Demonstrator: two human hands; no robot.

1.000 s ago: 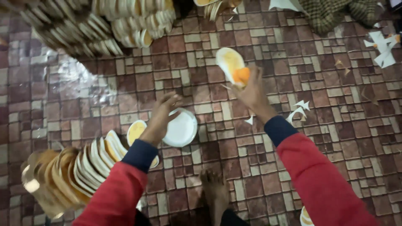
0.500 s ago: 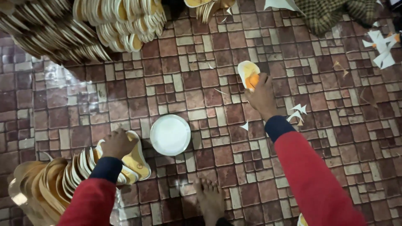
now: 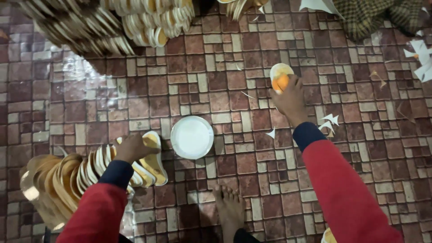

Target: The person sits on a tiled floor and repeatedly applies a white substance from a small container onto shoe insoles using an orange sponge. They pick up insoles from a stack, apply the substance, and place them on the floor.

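Brown patterned floor tiles [image 3: 252, 67] fill the frame. Along the upper left lie heaps of paper plates [image 3: 103, 22]. At lower left a curved row of gold-backed plates [image 3: 67, 177] fans out, and the left hand [image 3: 130, 148] rests closed on the plate at its front end. 1 white plate [image 3: 192, 137] lies flat at centre, just beside that row. Right of centre, the right hand [image 3: 290, 96] grips a small plate [image 3: 277, 72] and something orange. A bare foot [image 3: 229, 209] shows at the bottom.

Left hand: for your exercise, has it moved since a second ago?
Yes. The left hand drew back from the white plate lying on the floor onto the row of stacked plates beside it.
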